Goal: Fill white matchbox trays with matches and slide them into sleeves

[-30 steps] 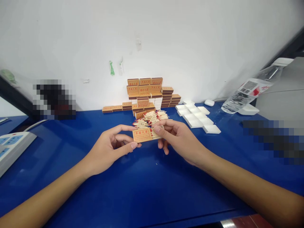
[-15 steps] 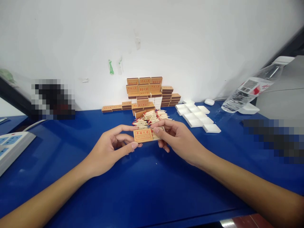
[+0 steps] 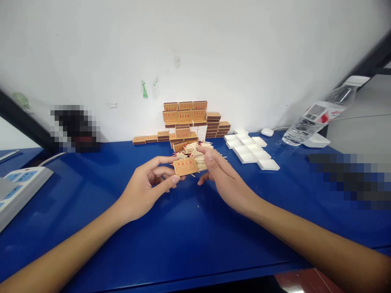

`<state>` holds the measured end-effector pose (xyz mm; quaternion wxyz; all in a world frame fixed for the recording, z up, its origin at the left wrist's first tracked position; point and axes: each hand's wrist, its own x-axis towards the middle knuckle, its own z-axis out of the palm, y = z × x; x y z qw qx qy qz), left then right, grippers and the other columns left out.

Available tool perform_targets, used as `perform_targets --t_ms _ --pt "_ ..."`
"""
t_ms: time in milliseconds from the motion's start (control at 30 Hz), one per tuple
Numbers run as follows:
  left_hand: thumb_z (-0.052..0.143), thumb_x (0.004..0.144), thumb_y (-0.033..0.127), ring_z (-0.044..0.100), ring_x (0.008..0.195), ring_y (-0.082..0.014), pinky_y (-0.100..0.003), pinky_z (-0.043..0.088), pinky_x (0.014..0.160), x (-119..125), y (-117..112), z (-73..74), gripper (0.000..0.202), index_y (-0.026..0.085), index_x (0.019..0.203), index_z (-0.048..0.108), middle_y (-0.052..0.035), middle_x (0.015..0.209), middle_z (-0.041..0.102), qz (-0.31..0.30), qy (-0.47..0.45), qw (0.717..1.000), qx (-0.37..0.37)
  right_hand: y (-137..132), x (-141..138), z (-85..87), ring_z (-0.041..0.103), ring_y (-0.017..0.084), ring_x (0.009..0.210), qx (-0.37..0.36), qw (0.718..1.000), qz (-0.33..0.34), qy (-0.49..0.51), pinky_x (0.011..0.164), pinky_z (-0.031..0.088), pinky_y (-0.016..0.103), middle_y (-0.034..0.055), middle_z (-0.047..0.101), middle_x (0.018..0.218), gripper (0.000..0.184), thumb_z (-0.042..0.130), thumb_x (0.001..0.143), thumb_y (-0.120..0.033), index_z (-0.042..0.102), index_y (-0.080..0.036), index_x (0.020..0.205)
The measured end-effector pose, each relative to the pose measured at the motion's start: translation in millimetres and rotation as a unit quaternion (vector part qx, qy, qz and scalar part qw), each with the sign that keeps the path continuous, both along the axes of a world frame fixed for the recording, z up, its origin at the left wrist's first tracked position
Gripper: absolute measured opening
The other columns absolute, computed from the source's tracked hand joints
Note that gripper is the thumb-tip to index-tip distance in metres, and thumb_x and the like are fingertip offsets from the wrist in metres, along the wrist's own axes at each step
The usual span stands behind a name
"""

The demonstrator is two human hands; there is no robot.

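Observation:
My left hand pinches an orange matchbox by its left end, holding it above the blue table. The box's tray sticks out to the right, full of matches. My right hand lies against that tray end, fingers stretched along it and pressing on it. Just behind the box lies a loose pile of matches.
A stack of orange matchboxes stands against the white wall. Several white trays lie to the right, with a tilted water bottle further right. A white power strip sits at the left edge.
My right hand has turned from a pinch on the tray to flat fingers against its end. The matchbox has risen slightly towards the match pile.

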<state>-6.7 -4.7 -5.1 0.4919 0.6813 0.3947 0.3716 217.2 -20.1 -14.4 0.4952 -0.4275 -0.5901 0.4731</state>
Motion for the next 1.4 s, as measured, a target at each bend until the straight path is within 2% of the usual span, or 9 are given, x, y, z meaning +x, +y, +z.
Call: perform_targets --t_ms 167,333,500,600,700,833,967,1133,1400 --pt "0.078 0.093 0.043 0.07 0.082 -0.0172 -0.028 0.055 0.073 6.2 -2.7 -1.1 0.053 0.02 0.138 0.064 -0.0062 0.099 0.081 -0.029 0.009 0.999 0.016 -8.1 -10.8 -3.4 0.06 0.027 0.132 -0.058 0.988 0.121 0.076 0.103 0.059 0.044 0.0102 0.051 0.16 0.069 0.04 0.104 -0.073 0.043 -0.033 0.16" --pt "0.077 0.094 0.045 0.069 0.081 -0.0172 -0.028 0.053 0.072 5.3 -2.6 -2.5 0.059 0.02 0.146 0.062 -0.0069 0.103 0.081 0.015 0.012 0.999 0.033 -7.6 -11.1 -3.7 0.055 0.029 0.139 -0.063 0.984 0.143 0.089 0.103 0.059 0.046 0.0101 0.049 0.162 0.068 0.037 0.104 -0.074 0.048 -0.034 0.158" --pt "0.068 0.1 0.046 0.072 0.099 -0.0229 -0.033 0.057 0.083 5.8 -0.7 -3.5 0.058 0.019 0.15 0.06 -0.0103 0.118 0.079 0.018 0.039 0.997 0.07 -6.9 -7.6 0.9 0.056 0.029 0.137 -0.064 0.976 0.191 0.085 0.1 0.061 0.047 0.0098 0.052 0.159 0.061 0.041 0.106 -0.07 0.054 -0.034 0.153" --pt "0.065 0.101 0.048 0.072 0.105 -0.0238 -0.034 0.057 0.089 -1.5 11.9 -4.2 0.055 0.02 0.148 0.061 -0.0102 0.124 0.077 0.03 0.082 0.99 0.111 -5.1 -4.0 3.0 0.059 0.029 0.134 -0.066 0.98 0.178 0.057 0.095 0.063 0.045 0.0118 0.049 0.162 0.064 0.043 0.105 -0.07 0.052 -0.032 0.155" --pt "0.058 0.101 0.057 0.07 0.113 -0.0252 -0.035 0.056 0.095 -24.4 43.6 0.3 0.059 0.018 0.145 0.062 -0.0113 0.13 0.074 0.074 0.155 0.971 0.166 -2.4 0.4 4.6 0.064 0.029 0.124 -0.041 0.987 0.154 -0.011 0.084 0.064 0.042 0.0143 0.05 0.161 0.063 0.044 0.105 -0.068 0.052 -0.03 0.155" --pt "0.06 0.092 0.068 0.068 0.101 -0.0285 -0.038 0.054 0.092 -64.8 98.7 11.9 0.07 0.011 0.133 0.068 -0.0116 0.107 0.077 0.15 0.206 0.949 0.187 2.2 5.8 6.1 0.069 0.025 0.103 -0.008 0.988 0.117 -0.1 0.074 0.063 0.038 0.0161 0.067 0.127 0.055 0.041 0.107 -0.064 0.066 -0.022 0.13" --pt "0.06 0.09 0.068 0.066 0.096 -0.0282 -0.04 0.051 0.094 -80.5 135.9 12.1 0.064 0.012 0.119 0.072 -0.0083 0.094 0.076 0.166 0.251 0.933 0.199 7.8 9.7 4.8 0.066 0.02 0.084 0.007 0.987 0.09 -0.131 0.067 0.059 0.034 0.0104 0.066 0.103 0.052 0.042 0.106 -0.065 0.067 -0.021 0.111" --pt "0.053 0.095 0.059 0.065 0.088 -0.0276 -0.038 0.05 0.088 -71.0 154.0 -4.1 0.052 0.015 0.113 0.074 -0.0083 0.091 0.075 0.182 0.312 0.904 0.229 12.0 12.9 2.2 0.063 0.018 0.079 0.043 0.984 0.087 -0.148 0.066 0.053 0.033 0.0081 0.066 0.098 0.052 0.043 0.106 -0.066 0.066 -0.021 0.095" --pt "0.062 0.094 0.045 0.059 0.113 -0.0378 -0.05 0.041 0.103 -68.3 159.2 -16.5 0.041 0.014 0.118 0.073 -0.0176 0.118 0.072 0.275 0.388 0.835 0.275 14.4 17.3 3.9 0.062 0.02 0.088 0.11 0.973 0.043 -0.198 0.076 0.049 0.035 0.006 0.065 0.097 0.037 0.05 0.108 -0.05 0.065 -0.022 0.089"
